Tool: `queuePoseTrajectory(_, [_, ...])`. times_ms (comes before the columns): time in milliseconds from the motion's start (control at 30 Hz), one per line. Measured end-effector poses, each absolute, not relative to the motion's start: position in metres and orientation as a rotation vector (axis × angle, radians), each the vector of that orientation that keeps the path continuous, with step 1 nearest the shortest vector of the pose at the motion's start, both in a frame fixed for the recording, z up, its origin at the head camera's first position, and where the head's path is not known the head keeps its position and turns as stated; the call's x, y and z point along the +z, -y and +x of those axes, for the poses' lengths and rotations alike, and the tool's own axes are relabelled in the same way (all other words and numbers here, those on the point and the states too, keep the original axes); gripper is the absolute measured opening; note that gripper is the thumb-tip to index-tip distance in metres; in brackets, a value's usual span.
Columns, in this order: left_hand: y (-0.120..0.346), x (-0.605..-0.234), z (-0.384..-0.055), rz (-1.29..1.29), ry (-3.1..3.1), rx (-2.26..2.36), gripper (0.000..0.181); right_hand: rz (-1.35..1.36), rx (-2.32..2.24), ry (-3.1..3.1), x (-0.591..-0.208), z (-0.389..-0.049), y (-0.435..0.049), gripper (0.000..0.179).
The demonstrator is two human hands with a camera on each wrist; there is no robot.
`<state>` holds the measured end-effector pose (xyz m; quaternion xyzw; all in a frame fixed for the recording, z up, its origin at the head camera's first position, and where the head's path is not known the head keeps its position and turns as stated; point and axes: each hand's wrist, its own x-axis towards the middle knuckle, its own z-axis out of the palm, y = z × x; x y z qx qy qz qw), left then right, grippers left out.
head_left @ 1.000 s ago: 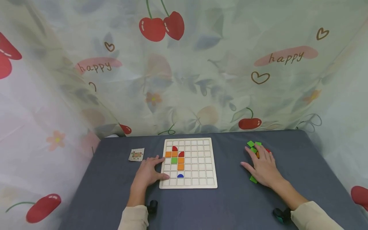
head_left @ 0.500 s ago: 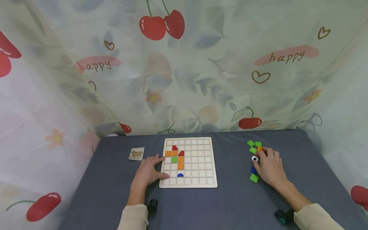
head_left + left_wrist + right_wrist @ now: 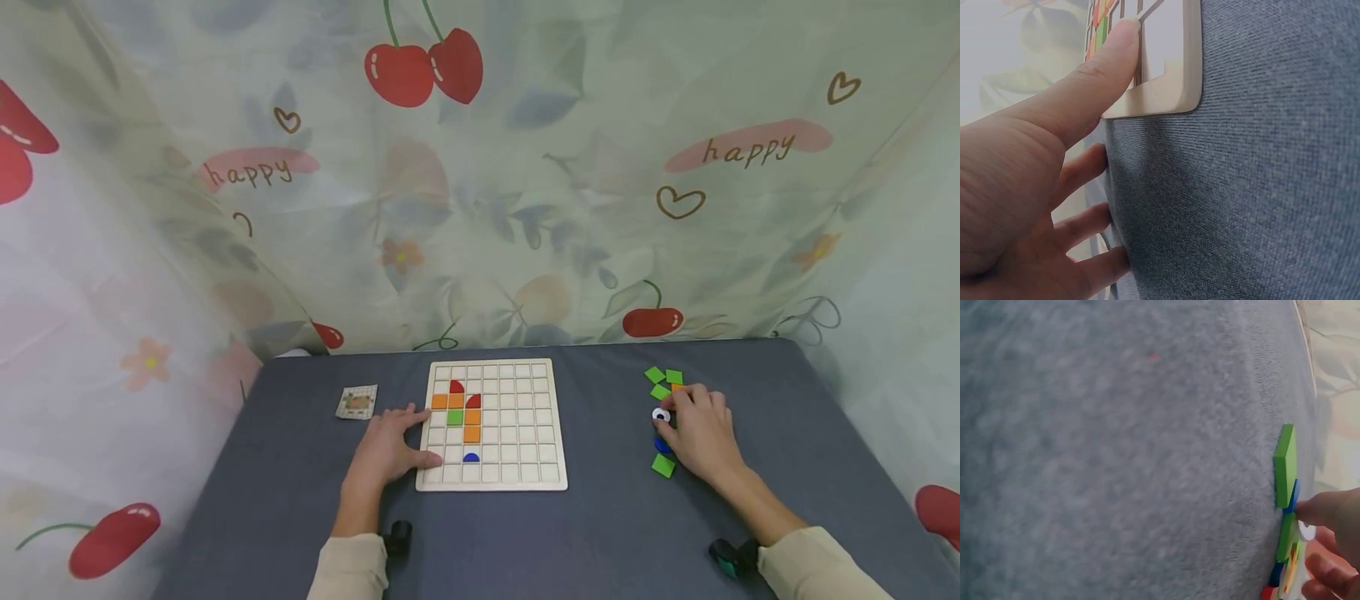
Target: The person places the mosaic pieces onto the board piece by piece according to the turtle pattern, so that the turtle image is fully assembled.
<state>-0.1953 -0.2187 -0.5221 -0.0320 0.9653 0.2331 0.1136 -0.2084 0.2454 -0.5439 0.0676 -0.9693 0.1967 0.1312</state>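
My left hand (image 3: 387,447) rests at the left edge of a pale gridded puzzle board (image 3: 525,487). Its thumb lies on the board near the front corner; in the left wrist view the other fingers rest on the cloth. On the board sit orange squares (image 3: 472,434), a green square (image 3: 455,417), red quarter-round tiles (image 3: 457,387) and a blue half-round tile (image 3: 471,457). My right hand (image 3: 705,431) pinches a white disc with a black centre (image 3: 661,415), like an eye, between thumb and fingers, over the loose tiles; part of the disc is hidden.
Several loose green tiles (image 3: 655,375), a blue tile (image 3: 662,445) and an orange tile (image 3: 677,387) lie around the right hand, some partly covered. A small pattern card (image 3: 356,402) lies left of the board. A printed curtain (image 3: 570,208) stands behind the dark cloth-covered table (image 3: 600,533).
My right hand went from spread fingers over the loose tiles to pinching the white disc, uncovering blue and orange tiles. The disc has shifted slightly left. The left hand and board stay put.
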Motion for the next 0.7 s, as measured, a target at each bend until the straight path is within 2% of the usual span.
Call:
queuePoseTrajectory(133, [0.219, -0.523, -0.195, -0.099, -2.829, 0.683, 0.088, 0.230, 0.566, 2.850, -0.539, -0.212, -0.243, 0.017])
queuePoseTrajectory(400, [0.219, -0.524, -0.196, -0.106, -2.832, 0.675, 0.089, 0.309, 0.861, 2.945, -0.530, -0.217, -0.231, 0.014])
queuePoseTrajectory(700, [0.218, -0.522, -0.195, -0.113, -2.830, 0.682, 0.088, 0.438, 0.962, 2.888, -0.525, -0.227, -0.205, 0.019])
